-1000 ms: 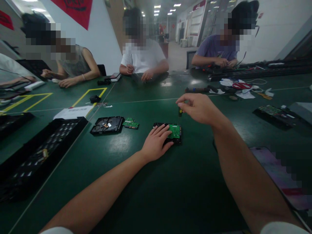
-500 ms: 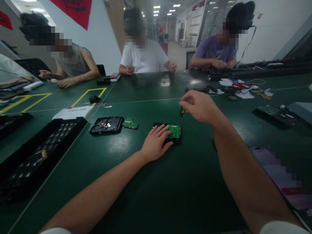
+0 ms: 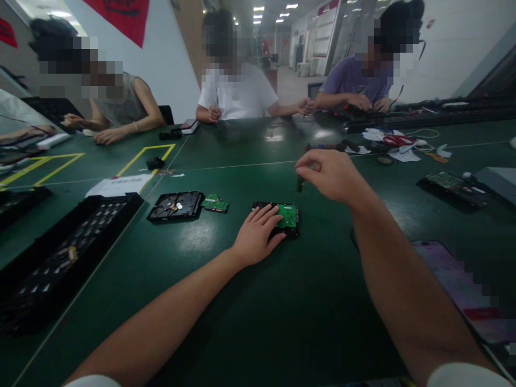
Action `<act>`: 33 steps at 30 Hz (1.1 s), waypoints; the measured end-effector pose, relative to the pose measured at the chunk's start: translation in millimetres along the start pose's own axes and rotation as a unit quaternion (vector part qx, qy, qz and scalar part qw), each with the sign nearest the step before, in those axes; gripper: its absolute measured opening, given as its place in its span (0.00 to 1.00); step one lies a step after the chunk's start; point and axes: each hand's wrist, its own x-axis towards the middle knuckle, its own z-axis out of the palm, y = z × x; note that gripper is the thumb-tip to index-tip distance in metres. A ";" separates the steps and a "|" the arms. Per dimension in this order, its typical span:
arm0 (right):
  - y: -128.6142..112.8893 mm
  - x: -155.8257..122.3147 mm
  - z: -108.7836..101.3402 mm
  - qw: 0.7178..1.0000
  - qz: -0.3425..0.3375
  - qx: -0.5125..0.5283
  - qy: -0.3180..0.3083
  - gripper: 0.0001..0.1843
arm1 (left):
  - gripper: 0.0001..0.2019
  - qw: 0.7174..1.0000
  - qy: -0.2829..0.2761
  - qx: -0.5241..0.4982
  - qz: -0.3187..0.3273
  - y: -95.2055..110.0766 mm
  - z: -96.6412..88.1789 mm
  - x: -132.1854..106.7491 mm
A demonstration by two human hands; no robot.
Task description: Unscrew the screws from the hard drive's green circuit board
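A hard drive with a green circuit board lies board side up on the green table. Spread flat over its left part is my left hand, fingers stretched out, covering some of the board. My right hand pinches the top of a small dark screwdriver above the drive's far right corner. The screwdriver stands nearly upright, its thin shaft pointing down at that corner; whether the tip sits in a screw is too small to tell. Left of the drive lie two loose green circuit boards beside another black hard drive.
A long black tray with small parts stands at the left, near a white paper sheet. At the right are a phone and another drive. Cables and scraps lie farther back. Three people sit across the table.
My hands and the screwdriver stay almost where they were. Across the table, the middle person's hand has reached out toward the person in purple.
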 end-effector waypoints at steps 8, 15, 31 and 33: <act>2.7 3.1 5.8 0.998 0.037 -0.038 0.025 0.08 | 0.25 1.000 0.002 0.000 0.003 -0.4 0.7 0.4; -3.0 0.9 7.1 1.000 0.030 -0.009 0.000 0.07 | 0.25 1.000 0.002 -0.004 0.003 -0.9 0.6 0.1; 0.1 1.2 7.5 0.995 0.057 0.074 -0.037 0.11 | 0.25 1.000 0.001 0.000 0.001 -0.2 1.4 0.2; -0.3 1.0 5.9 0.997 0.057 0.047 -0.029 0.10 | 0.25 1.000 0.001 0.001 0.001 -0.1 1.2 0.3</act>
